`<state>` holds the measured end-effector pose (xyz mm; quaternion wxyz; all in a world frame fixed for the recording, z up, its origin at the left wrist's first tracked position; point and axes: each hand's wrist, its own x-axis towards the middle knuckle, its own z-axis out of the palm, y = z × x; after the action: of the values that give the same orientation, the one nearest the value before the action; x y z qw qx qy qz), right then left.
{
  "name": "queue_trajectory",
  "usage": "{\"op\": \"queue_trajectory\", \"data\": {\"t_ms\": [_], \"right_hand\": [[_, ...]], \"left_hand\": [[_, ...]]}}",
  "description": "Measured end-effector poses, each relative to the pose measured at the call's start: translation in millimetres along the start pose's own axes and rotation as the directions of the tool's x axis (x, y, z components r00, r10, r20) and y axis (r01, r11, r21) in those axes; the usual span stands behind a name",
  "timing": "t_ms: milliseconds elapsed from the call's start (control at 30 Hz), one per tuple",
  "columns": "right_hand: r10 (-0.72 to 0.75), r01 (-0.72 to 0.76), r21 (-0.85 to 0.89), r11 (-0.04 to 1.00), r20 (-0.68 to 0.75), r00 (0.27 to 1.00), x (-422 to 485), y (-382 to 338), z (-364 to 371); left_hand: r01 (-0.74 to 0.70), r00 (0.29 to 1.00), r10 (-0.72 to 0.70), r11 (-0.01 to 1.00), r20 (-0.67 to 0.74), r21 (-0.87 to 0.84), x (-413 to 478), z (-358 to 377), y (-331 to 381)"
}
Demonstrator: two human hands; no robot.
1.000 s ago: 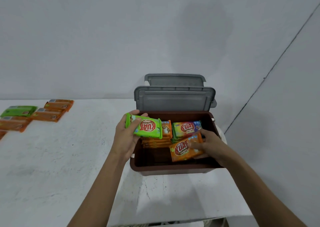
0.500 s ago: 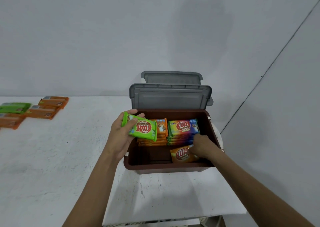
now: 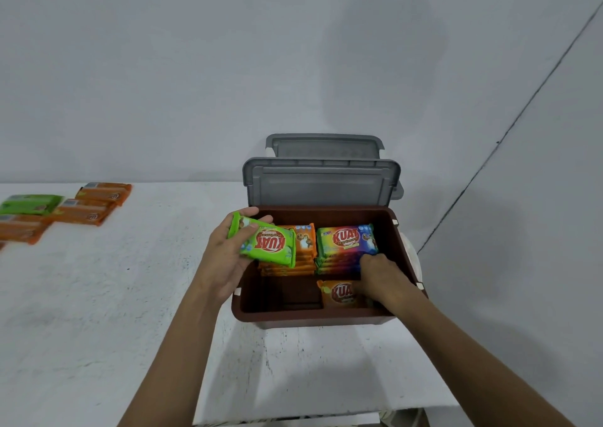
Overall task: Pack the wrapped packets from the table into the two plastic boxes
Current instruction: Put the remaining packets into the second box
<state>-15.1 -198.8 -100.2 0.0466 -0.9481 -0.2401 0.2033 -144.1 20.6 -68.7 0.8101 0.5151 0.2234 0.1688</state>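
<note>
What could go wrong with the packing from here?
1. The left hand holds the green packet by one end over the box's left rim; a loose grip could drop it outside.
2. The right hand, pressing the orange packet flat, could knock the rainbow stack beside it.
3. The raised grey lid might fall forward.

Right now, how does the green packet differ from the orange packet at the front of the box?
The green packet is held by the left hand above the brown box; the orange packet lies flat inside, under the right hand. The green one's logo faces away upside down; the orange one's reads upright. Both say KUAT.
</note>
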Motion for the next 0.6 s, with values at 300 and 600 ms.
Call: {"op": "queue_trajectory", "data": {"t_ms": [300,600], "right_hand": [[-0.215,0.311,0.372,0.875,-0.277,0.936,-10,-46,-46],[-0.4,0.337,0.69,0.64,-0.075,0.914,12,-81,-40]], "left_hand": [[-0.009,1.0,0.009,1.0,0.019,0.011,0,3,3],[-0.036,0.996,0.03,0.996,0.078,0.076,-3,10,10]]}}
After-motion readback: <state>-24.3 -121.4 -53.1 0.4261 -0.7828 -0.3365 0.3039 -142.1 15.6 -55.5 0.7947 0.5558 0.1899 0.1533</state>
